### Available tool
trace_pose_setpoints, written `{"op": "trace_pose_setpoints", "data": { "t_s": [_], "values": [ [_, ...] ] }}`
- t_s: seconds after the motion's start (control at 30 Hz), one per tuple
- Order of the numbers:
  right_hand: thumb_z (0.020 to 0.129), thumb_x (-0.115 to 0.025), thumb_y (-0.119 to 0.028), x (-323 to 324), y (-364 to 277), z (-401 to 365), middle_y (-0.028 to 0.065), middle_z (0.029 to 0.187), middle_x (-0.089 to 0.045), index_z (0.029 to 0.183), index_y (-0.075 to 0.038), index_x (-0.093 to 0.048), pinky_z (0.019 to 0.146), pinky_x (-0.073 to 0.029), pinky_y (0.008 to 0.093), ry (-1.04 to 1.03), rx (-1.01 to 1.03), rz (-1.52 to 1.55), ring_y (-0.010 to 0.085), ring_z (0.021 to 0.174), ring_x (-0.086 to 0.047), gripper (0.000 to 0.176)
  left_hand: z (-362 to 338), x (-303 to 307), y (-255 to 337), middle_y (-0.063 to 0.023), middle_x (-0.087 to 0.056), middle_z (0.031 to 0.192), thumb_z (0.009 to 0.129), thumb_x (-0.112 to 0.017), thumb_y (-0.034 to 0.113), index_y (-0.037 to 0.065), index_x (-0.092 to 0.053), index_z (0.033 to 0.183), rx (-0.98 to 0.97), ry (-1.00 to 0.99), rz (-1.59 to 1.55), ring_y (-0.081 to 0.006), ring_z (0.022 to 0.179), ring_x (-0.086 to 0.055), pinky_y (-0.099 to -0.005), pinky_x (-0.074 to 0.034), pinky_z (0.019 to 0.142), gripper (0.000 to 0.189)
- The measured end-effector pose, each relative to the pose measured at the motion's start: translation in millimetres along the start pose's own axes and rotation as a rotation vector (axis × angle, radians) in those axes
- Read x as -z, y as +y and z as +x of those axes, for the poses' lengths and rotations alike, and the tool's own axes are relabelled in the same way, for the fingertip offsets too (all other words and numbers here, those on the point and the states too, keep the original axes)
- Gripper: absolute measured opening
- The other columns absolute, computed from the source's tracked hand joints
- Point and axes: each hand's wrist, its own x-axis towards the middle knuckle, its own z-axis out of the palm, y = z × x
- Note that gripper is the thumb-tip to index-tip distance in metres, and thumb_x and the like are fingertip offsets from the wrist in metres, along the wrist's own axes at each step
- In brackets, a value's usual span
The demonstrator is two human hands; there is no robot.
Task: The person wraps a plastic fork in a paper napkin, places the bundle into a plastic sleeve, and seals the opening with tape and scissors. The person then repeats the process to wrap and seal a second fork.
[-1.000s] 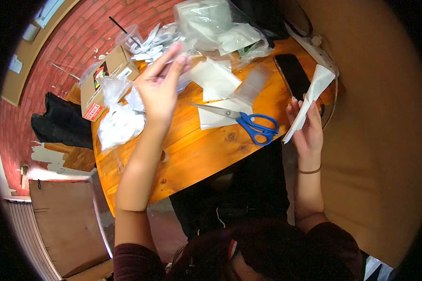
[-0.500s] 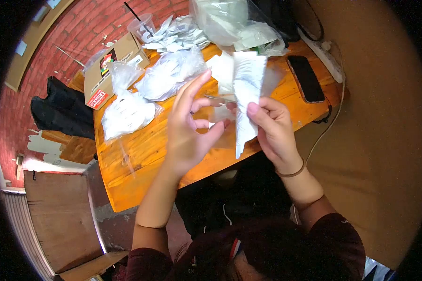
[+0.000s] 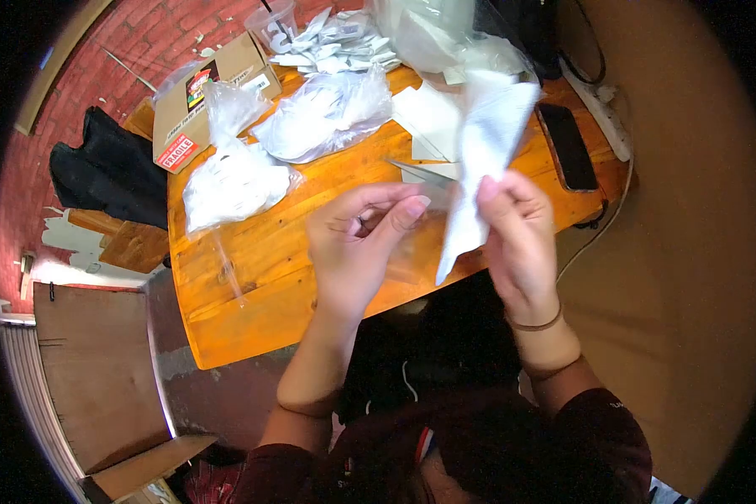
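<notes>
My right hand (image 3: 521,227) is closed on a white folded sheet (image 3: 489,126), gripping its lower middle between thumb and fingers; the sheet stands upright and narrows to a point below. A slim, pointed metal blade (image 3: 424,173) juts out to the left from behind the sheet; its other end is hidden. Left of the sheet, my left hand (image 3: 357,239) is closed, thumb tip pressed to the fingers. Something thin and see-through may be at its fingertips, but blur hides what it is. Pale flat sheets (image 3: 428,122) lie on the table just beyond.
On the wooden table (image 3: 252,323) lie two clear bags of white pieces (image 3: 235,185) (image 3: 323,118), a pile of white packets (image 3: 336,42), a cardboard box (image 3: 218,92), a plastic cup (image 3: 275,32) and a large clear bag (image 3: 433,34). A phone (image 3: 567,147) lies near the right edge beside a power strip (image 3: 601,113).
My left fingers, spread apart before, have come together in a pinch. The right hand and white sheet shifted slightly right in view, and the sheet turned. More of the pointed blade shows.
</notes>
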Motion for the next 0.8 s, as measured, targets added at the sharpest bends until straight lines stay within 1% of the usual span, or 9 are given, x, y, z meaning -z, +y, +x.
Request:
{"op": "trace_pose_setpoints", "data": {
  "t_s": [0.03, 0.1, 0.17, 0.23, 0.4, 0.47, 0.53, 0.63, 0.8],
  "values": [
    [0.086, -0.06, -0.009, 2.2, -4.0, 1.2, 0.004, 0.083, -0.065, 0.092, 0.0, -0.063, 0.065, -0.046, 0.0199, 0.05, 0.045, -0.043, 0.0063, 0.071, -0.058, 0.012, -0.6, -1.6, 1.3, -0.0076, -0.067, 0.083, 0.078, -0.068, 0.001, -0.003, -0.063, 0.09, -0.041, 0.001, -0.03, -0.0114, 0.073, -0.063, -0.0215, -0.051, 0.069, 0.014],
    [0.088, -0.058, -0.01, 6.9, -15.3, 5.5, 0.0034, 0.083, -0.065, 0.092, 0.001, -0.063, 0.064, -0.046, 0.0199, 0.123, 0.126, -0.011, 0.0061, 0.071, -0.058, 0.013, -3.6, -2.8, 3.4, -0.0081, -0.066, 0.083, 0.076, -0.069, 0.0, -0.002, -0.062, 0.089, -0.116, -0.003, -0.085, -0.0109, 0.074, -0.063, -0.0208, -0.05, 0.068, 0.015],
    [0.093, -0.05, -0.023, 13.9, -28.2, 10.5, 0.0069, 0.091, -0.064, 0.104, -0.001, -0.058, 0.069, -0.047, 0.0225, 0.091, 0.227, -0.106, 0.0082, 0.076, -0.058, 0.026, -6.1, -1.4, 5.2, -0.0081, -0.066, 0.081, 0.074, -0.071, -0.001, -0.002, -0.062, 0.086, -0.116, -0.024, -0.129, -0.0108, 0.074, -0.063, -0.0204, -0.05, 0.066, 0.015],
    [0.093, -0.05, -0.023, 15.1, -39.2, 16.0, 0.0076, 0.097, -0.064, 0.111, -0.001, -0.056, 0.072, -0.048, 0.0231, 0.096, 0.324, -0.096, 0.0091, 0.081, -0.059, 0.029, -7.9, -1.7, 8.4, -0.008, -0.065, 0.079, 0.072, -0.072, -0.002, -0.002, -0.061, 0.085, -0.116, -0.043, -0.144, -0.0104, 0.073, -0.063, -0.0198, -0.049, 0.064, 0.017],
    [0.093, -0.05, -0.02, -0.8, -56.9, 24.7, 0.0079, 0.097, -0.064, 0.109, 0.0, -0.057, 0.072, -0.049, 0.0224, 0.011, 0.45, -0.011, 0.0083, 0.081, -0.06, 0.026, -9.2, -3.9, 15.1, -0.0069, -0.064, 0.077, 0.067, -0.076, -0.002, -0.002, -0.06, 0.083, -0.136, -0.054, -0.08, -0.0085, 0.069, -0.06, -0.0189, -0.048, 0.06, 0.023],
    [0.093, -0.051, -0.019, 9.5, -60.1, 32.3, 0.0079, 0.097, -0.064, 0.108, 0.0, -0.057, 0.071, -0.049, 0.0216, -0.178, 0.446, 0.024, 0.008, 0.08, -0.06, 0.026, -9.6, -5.0, 15.6, -0.0068, -0.064, 0.076, 0.067, -0.076, -0.002, -0.002, -0.059, 0.083, -0.143, -0.049, -0.082, -0.0081, 0.067, -0.059, -0.0188, -0.047, 0.059, 0.023],
    [0.092, -0.052, -0.019, 13.5, -58.1, 32.0, 0.0075, 0.095, -0.065, 0.107, 0.0, -0.058, 0.07, -0.049, 0.0203, -0.041, 0.473, -0.109, 0.0073, 0.079, -0.061, 0.025, -10.2, -5.0, 17.1, -0.0067, -0.064, 0.076, 0.066, -0.076, -0.003, -0.002, -0.059, 0.083, -0.148, -0.043, -0.072, -0.0081, 0.067, -0.059, -0.0191, -0.048, 0.059, 0.024],
    [0.091, -0.053, -0.018, 4.6, -56.6, 32.1, 0.0067, 0.091, -0.065, 0.105, 0.001, -0.058, 0.07, -0.049, 0.0199, -0.045, 0.467, -0.163, 0.0074, 0.077, -0.061, 0.024, -11.7, -5.3, 22.9, -0.0069, -0.064, 0.076, 0.066, -0.076, -0.004, -0.002, -0.059, 0.082, -0.15, -0.036, -0.051, -0.0089, 0.067, -0.06, -0.0199, -0.048, 0.059, 0.024],
    [0.091, -0.055, -0.017, -9.8, -52.7, 32.3, 0.0069, 0.09, -0.065, 0.103, 0.001, -0.059, 0.068, -0.049, 0.0204, -0.061, 0.426, -0.143, 0.0078, 0.075, -0.061, 0.023, -12.6, -6.5, 25.7, -0.007, -0.064, 0.075, 0.064, -0.077, -0.006, -0.003, -0.059, 0.081, -0.182, -0.057, -0.046, -0.0095, 0.066, -0.059, -0.0212, -0.05, 0.061, 0.025]
  ]
}}
